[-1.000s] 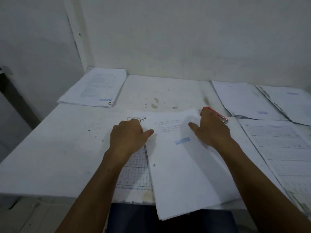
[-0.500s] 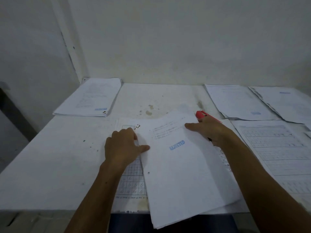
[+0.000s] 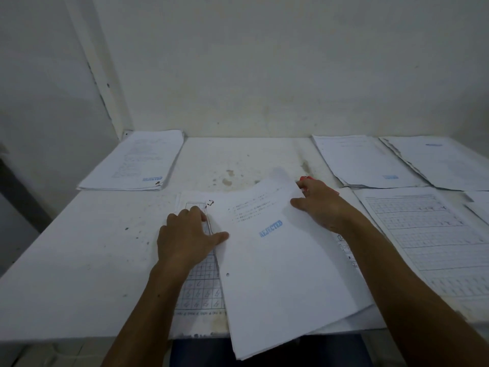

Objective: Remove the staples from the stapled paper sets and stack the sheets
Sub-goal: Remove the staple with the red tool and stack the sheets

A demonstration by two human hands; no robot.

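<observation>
A white paper set stamped REJECTED (image 3: 277,260) lies tilted across the table's front edge, its far corner curling up. Under it lies a gridded worksheet (image 3: 201,290). My left hand (image 3: 185,237) presses on the worksheet, with its thumb reaching to the set's left edge. My right hand (image 3: 320,205) grips a red staple remover (image 3: 304,179) and rests its thumb on the set's upper right edge. A small bent staple (image 3: 210,203) lies just beyond my left fingers.
A stack of sheets (image 3: 137,162) sits at the back left by the wall corner. Two more stacks (image 3: 365,160) (image 3: 439,162) lie at the back right, and a ruled worksheet (image 3: 428,242) lies in front of them. The white table (image 3: 87,255) is stained.
The set's far corner has lifted a little under my right hand, which has shifted slightly towards me. My left hand stays pressed on the worksheet.
</observation>
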